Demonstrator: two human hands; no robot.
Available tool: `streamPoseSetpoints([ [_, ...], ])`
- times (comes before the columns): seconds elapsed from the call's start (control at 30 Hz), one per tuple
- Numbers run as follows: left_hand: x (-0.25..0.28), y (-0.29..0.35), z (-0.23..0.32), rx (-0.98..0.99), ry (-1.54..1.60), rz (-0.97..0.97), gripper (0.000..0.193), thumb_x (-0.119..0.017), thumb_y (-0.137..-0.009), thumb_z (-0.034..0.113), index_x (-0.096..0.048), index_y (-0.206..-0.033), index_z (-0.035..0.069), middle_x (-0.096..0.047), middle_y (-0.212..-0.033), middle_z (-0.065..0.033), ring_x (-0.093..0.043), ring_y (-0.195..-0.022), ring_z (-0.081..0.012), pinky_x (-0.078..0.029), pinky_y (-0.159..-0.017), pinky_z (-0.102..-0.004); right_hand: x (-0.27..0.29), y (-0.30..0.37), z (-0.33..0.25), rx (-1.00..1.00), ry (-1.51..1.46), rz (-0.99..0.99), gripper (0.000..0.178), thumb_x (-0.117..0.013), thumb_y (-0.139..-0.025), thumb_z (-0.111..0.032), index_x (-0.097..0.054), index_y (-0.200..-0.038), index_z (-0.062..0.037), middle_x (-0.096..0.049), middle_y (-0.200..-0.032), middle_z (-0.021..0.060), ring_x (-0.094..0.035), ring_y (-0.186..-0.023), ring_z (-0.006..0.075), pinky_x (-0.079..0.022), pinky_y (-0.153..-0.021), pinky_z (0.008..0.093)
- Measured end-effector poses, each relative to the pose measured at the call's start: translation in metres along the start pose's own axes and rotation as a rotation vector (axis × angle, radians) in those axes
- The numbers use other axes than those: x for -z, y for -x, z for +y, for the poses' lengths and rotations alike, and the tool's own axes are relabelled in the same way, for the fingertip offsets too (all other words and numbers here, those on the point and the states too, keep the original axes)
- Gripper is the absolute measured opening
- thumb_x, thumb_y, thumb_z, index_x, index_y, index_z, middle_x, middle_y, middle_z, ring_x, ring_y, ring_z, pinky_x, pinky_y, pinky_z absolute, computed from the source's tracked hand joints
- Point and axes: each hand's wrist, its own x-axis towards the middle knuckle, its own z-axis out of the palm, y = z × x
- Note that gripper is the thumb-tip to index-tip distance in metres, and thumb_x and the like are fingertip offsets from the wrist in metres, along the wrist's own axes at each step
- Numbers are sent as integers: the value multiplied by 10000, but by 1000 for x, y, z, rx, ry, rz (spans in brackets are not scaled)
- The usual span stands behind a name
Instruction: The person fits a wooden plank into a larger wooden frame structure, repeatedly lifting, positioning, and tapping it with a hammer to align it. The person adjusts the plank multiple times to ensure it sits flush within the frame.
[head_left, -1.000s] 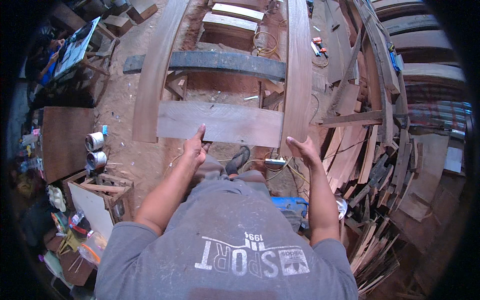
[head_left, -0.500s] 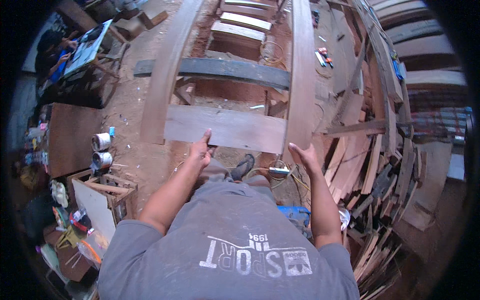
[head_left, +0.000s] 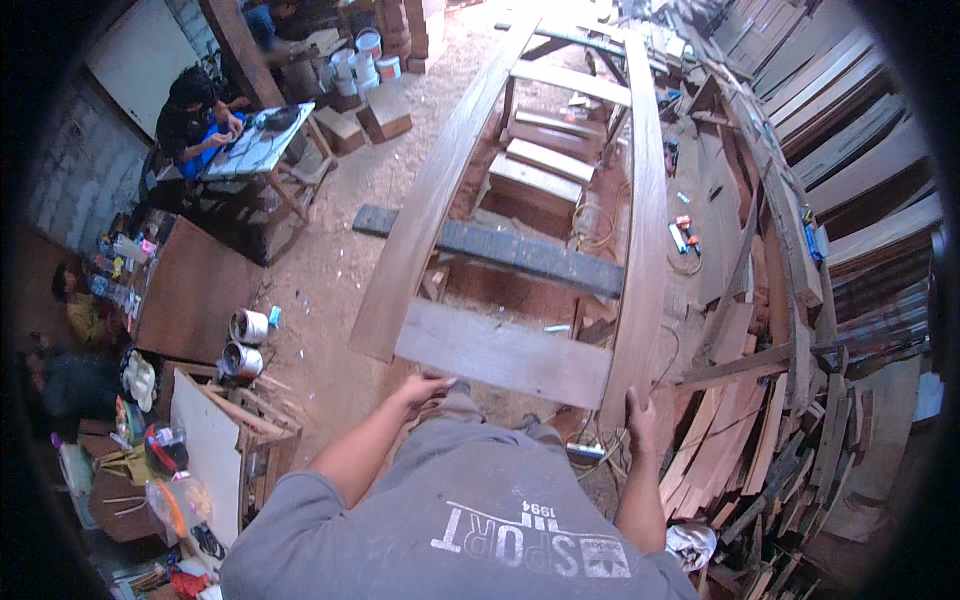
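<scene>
Two long brown boards stretch away from me, a left board [head_left: 450, 170] and a right board [head_left: 645, 200]. Between their near ends lies a short, wide cross board [head_left: 505, 350]. My left hand [head_left: 425, 393] is just below the cross board's near edge, left of its middle, its fingers loosely extended and holding nothing visible. At the near end of the right board, my right hand [head_left: 640, 412] is against or close to its outer edge, thumb upward; contact is hard to make out. A dark crossbar [head_left: 530, 252] passes under the left board and reaches the right one.
Offcuts and planks [head_left: 700, 450] are heaped on the right. Paint buckets [head_left: 242, 358] and a wooden frame with a pale panel [head_left: 205, 440] stand left. Another person [head_left: 200, 120] sits working at a small table [head_left: 265, 145]. Tools [head_left: 683, 235] and cables lie on the ground.
My view has tilted up, showing more of the far end. My left hand has come off the cross board toward me. My right hand has shifted to the right board's outer side.
</scene>
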Motion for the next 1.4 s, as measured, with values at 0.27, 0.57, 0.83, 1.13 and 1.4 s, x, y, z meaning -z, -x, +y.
streamPoseSetpoints([
  [0.27, 197, -31, -40, 15, 296, 564, 299, -584, -1087, 343, -670, -1117, 58, -720, -946, -88, -678, -747, -202, -497, -567, -356, -11, 35, -31, 252, 169, 309, 868, -750, -924, -564, -489, -1516, 15, -545, -1480, 302, -509, -1391, 456, -383, -1173, 533],
  [0.57, 208, -59, 92, -418, -238, 420, 640, -619, -1038, 534, -582, -1402, 9, -716, -1232, -167, -688, -1088, -237, -552, -912, -376, -55, 38, -80, 200, 557, 531, 821, -576, -983, -652, -404, -1635, -183, -503, -1541, 260, -484, -1395, 477, -359, -1161, 607],
  [0.83, 157, -36, 113, -509, -704, 382, 946, -670, -943, 654, -348, -1625, 82, -550, -1506, -282, -547, -1384, -442, -433, -1154, -514, -45, 49, -96, 99, 574, 425, 774, -502, -1037, -617, -364, -1650, -165, -446, -1599, 244, -409, -1481, 437, -329, -1211, 565],
  [1.13, 108, -21, 141, -682, -1245, 662, 822, -519, -1008, 631, -261, -1699, 267, -147, -1745, -249, -48, -1616, -480, -4, -1258, -699, -58, 38, -97, 77, 682, 412, 754, -413, -1052, -647, -296, -1681, -250, -311, -1695, 216, -367, -1522, 442, -278, -1219, 651],
  [1.4, 85, -52, 154, -859, -1315, 688, 779, -485, -1015, 615, -300, -1690, 273, -136, -1777, -150, -51, -1620, -478, 38, -1249, -715, -57, 39, -120, 8, 654, 345, 741, -416, -1064, -643, -276, -1690, -271, -321, -1690, 199, -296, -1554, 426, -235, -1249, 615],
])
